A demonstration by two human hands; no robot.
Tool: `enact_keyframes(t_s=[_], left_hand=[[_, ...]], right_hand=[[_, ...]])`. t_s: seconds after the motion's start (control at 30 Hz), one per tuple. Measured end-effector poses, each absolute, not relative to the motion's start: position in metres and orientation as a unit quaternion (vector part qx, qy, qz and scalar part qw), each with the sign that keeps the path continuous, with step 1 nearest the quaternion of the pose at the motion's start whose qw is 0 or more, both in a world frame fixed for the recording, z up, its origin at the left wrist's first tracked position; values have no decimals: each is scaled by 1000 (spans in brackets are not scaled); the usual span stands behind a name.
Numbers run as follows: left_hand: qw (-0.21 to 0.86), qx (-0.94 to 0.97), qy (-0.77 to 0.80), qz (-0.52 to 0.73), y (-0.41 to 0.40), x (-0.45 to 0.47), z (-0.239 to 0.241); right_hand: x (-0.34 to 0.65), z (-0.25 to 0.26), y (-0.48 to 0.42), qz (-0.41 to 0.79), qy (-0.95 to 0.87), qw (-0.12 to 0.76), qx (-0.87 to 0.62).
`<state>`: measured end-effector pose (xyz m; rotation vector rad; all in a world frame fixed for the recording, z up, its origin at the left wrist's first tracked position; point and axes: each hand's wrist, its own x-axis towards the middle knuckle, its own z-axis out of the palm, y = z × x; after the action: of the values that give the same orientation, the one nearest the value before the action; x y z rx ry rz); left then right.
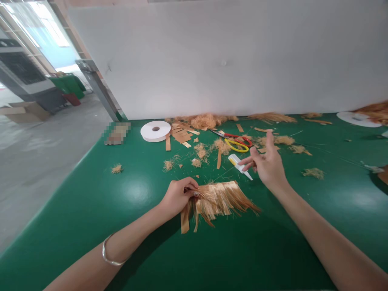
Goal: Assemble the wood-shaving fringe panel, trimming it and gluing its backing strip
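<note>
My left hand point(180, 196), fingers closed in a pinch, grips one end of a tan, straw-like fringe point(221, 198). The fringe spreads to the right over the green table, its loose strands pointing down. My right hand point(269, 163) is raised with fingers apart and nothing held in it. Just left of its lower fingertips is a white glue bottle point(235, 159) with a yellow band and a pointed nozzle; whether they touch it, I cannot tell. Behind the bottle lie scissors point(236, 142) with one red and one yellow handle loop.
A white ribbon spool point(155, 131) lies at the back left beside tan strips point(182, 134). Tangled fibre point(207, 120) is heaped along the white partition point(224, 60). Another white disc point(357, 119) lies at the back right. Fibre scraps dot the green table point(136, 190).
</note>
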<state>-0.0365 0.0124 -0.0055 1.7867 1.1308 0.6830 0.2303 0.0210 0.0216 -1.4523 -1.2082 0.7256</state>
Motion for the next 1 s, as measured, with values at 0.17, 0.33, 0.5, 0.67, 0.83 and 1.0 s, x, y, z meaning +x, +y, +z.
enact_keyframes(t_s=[0.17,0.33,0.5,0.67,0.83,1.0], left_hand=[[425,730,462,270,13,-36,-5],[426,733,459,267,12,-37,-3],[414,740,457,266,12,-37,-4],[415,740,456,267,13,-37,-5],[419,739,455,267,13,-37,-5],[416,740,458,264,13,-38,-7]], right_hand=[[234,29,24,569,-346,555,-498],[237,15,31,532,-448,553,-458],[235,10,29,361,-580,540,-491],[230,15,20,196,-684,439,-548],[235,4,26,-42,-788,312,-530],[239,-3,27,-195,-757,273,-560]])
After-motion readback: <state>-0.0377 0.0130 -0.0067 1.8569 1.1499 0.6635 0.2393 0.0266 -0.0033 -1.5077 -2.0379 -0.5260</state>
